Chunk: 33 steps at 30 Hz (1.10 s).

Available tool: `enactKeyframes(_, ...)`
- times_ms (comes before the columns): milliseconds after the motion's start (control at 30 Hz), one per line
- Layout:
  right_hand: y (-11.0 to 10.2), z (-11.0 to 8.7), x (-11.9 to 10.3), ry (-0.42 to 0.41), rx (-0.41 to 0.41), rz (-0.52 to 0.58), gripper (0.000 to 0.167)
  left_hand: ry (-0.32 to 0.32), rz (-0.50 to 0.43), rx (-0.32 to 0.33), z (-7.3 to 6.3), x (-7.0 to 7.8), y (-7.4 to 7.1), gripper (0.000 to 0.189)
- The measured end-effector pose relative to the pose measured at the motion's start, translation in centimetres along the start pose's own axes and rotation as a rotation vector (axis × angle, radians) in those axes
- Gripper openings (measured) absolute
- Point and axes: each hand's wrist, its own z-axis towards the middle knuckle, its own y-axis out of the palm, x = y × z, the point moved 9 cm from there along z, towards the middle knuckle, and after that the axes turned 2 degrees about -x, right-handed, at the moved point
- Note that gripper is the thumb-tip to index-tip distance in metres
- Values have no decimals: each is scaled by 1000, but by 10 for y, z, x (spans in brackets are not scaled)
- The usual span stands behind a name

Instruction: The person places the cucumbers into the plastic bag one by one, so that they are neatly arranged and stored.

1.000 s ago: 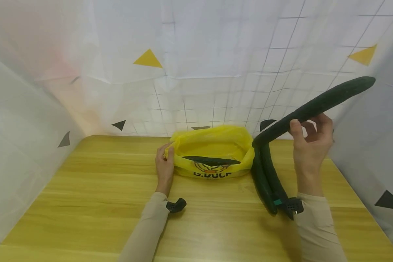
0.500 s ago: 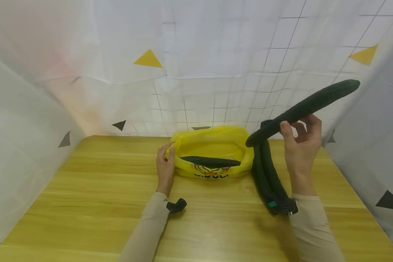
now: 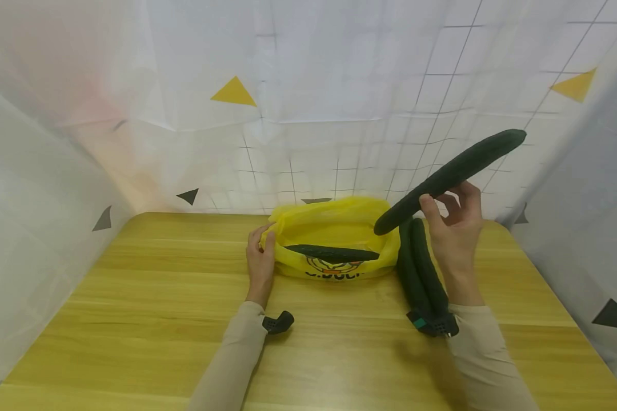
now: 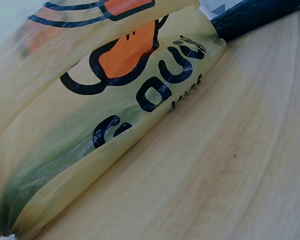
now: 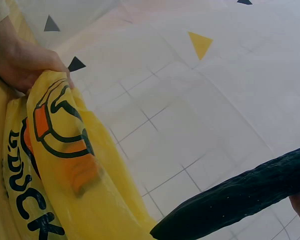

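My right hand (image 3: 455, 228) pinches a long dark green cucumber (image 3: 452, 177) between thumb and fingers, held up in the air and slanted. Its lower left end overlaps the right rim of a yellow plastic bag (image 3: 293, 265) in the head view. The bag lies with its mouth open, printed with black lettering and an orange cartoon. Inside it rests another cucumber (image 3: 334, 253), which shows as a green shape through the plastic in the left wrist view. My left hand (image 3: 260, 257) grips the bag's left edge, thumb at the rim and fingers behind it.
Two more cucumbers (image 3: 423, 268) lie side by side on the wooden table (image 3: 133, 319), right of the bag and partly behind the right wrist camera (image 3: 434, 323). White sheeting (image 3: 313, 85) with grid lines and triangles encloses the table's back and sides.
My right hand has carried the cucumber leftward, bringing its lower end from beside the bag to over the bag's right rim. My left hand has stayed at the bag's left edge.
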Motion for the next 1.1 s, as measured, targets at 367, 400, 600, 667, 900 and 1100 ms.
enactKeyframes(367, 1, -5, 16, 72, -32, -70, 44, -12, -8, -24, -2, 11, 2, 30)
enactKeyframes(400, 1, -5, 18, 77, -38, -87, 44, -15, -11, -29, -3, 15, 2, 30)
enactKeyframes(600, 3, -9, 28, 137, -65, -162, 45, -21, -5, -40, -9, 33, 1, 30)
enactKeyframes(667, 4, -9, 31, 157, -76, -194, 45, -26, -5, -37, -10, 33, 1, 30)
enactKeyframes(900, 7, -12, 35, 198, -118, -335, 46, -32, -18, -41, -9, 31, 1, 31)
enactKeyframes(1100, 9, -14, 37, 217, -143, -439, 46, -22, -16, -42, -9, 32, 2, 31)
